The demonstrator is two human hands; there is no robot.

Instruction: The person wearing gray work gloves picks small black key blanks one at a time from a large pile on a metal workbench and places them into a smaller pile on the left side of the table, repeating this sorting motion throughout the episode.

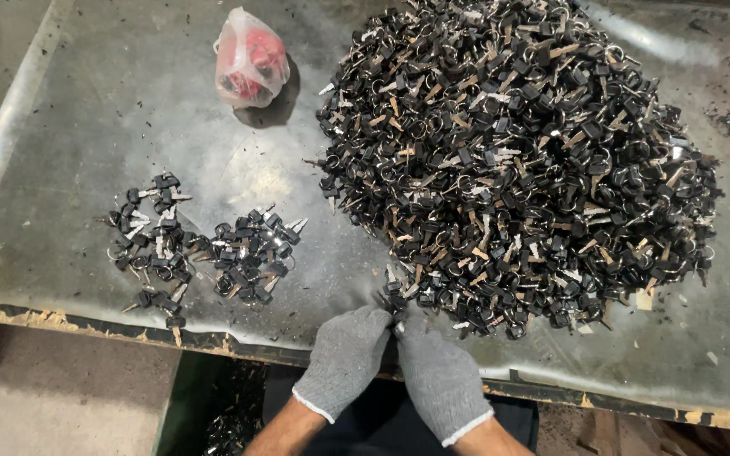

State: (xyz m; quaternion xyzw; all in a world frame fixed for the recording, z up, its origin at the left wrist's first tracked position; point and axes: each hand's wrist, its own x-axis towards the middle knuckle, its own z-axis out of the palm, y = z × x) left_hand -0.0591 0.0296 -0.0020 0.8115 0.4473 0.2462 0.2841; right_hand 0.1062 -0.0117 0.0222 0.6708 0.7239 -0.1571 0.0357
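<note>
At the lower middle of the frame, the left hand (345,355) and right hand (438,372) met, gloved fingers pinched shut on a black-headed key (393,301) at the big heap's (517,160) edge — two small sorted piles (200,249) lay apart, lower left on the surface (86,101).

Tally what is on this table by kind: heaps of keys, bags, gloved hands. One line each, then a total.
Large heap of black-headed keys: 1
Small heaps of keys: 2, the left small heap and the right small heap
Plastic bag with red contents: 1
Grey-gloved hands at the table edge: 2, left hand and right hand
Total: 6
</note>
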